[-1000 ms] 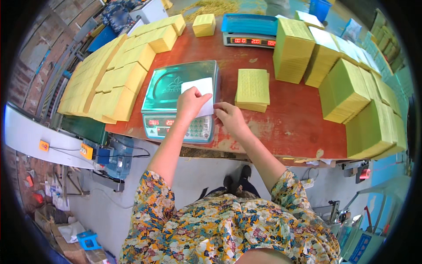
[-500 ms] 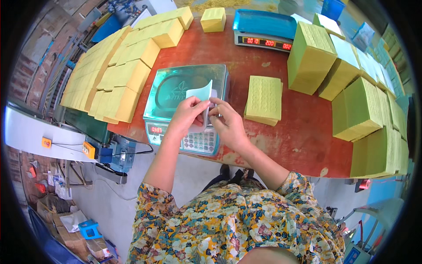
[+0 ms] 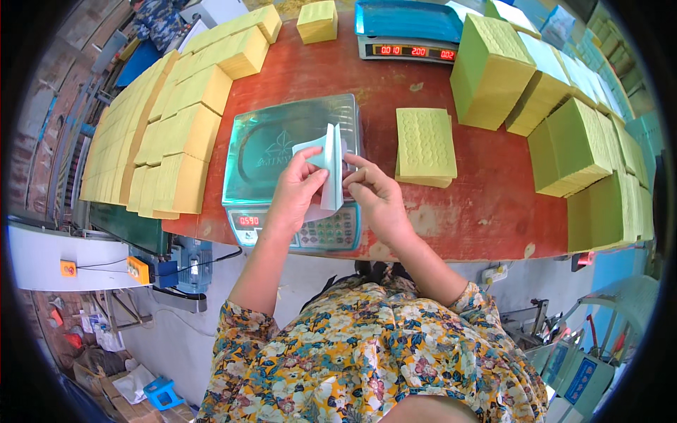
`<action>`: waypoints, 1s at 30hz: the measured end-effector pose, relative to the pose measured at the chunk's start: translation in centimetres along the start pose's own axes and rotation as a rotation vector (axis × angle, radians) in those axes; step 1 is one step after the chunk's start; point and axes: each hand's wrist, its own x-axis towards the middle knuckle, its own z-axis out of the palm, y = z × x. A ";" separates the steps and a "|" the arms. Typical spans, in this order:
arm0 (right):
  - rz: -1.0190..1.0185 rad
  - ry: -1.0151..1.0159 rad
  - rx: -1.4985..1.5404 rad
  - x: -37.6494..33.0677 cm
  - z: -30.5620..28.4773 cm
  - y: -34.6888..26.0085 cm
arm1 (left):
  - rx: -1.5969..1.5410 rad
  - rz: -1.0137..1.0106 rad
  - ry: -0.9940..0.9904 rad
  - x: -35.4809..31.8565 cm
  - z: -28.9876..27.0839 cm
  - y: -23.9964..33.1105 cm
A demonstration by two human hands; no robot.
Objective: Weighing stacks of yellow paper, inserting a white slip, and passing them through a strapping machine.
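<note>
Over the scale, my left hand [image 3: 300,190] is closed on some pale folded paper sheets [image 3: 330,176], which stand upright with a crease down the side. My right hand [image 3: 374,194] is close beside their right edge, its fingers bent and index finger and thumb apart. Whether a fingertip touches the paper is hard to see. Beneath both hands is a digital scale [image 3: 250,151] with a shiny greenish pan, a lit red display and a keypad. A short stack of yellow embossed paper [image 3: 426,144] lies on the table to the right of my right hand.
Yellow paper stacks [image 3: 187,134] line the red table [image 3: 296,70] on the left. Taller yellow stacks [image 3: 490,70] stand at the right, some topped with pale sheets. A second scale [image 3: 405,32] with a blue pan and a small yellow block [image 3: 317,21] are at the back.
The folded sheets have turned more upright and opened out along the crease. My right fingers have shifted slightly away from them. The view has moved a little, and the near scale's reading has changed.
</note>
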 end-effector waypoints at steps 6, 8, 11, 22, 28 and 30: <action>-0.002 -0.073 -0.004 0.2 1.0 -1.3 | 0.039 0.142 -0.036 -0.3 -0.6 -1.0; -0.058 -0.063 -0.097 0.2 1.3 -1.4 | 0.013 0.166 -0.050 -0.1 -1.1 -1.6; -0.102 -0.035 -0.142 0.3 1.5 -1.0 | -0.139 0.110 -0.042 0.1 -0.8 -1.3; -0.100 -0.018 -0.172 0.4 2.0 -1.3 | -0.223 0.061 -0.071 0.4 -1.0 -0.8; -0.089 -0.024 -0.158 0.5 1.7 -1.0 | -0.203 0.004 -0.086 0.7 -1.7 -1.1; -0.096 -0.025 -0.157 0.6 1.7 -0.9 | -0.203 0.013 -0.089 0.8 -1.8 -1.3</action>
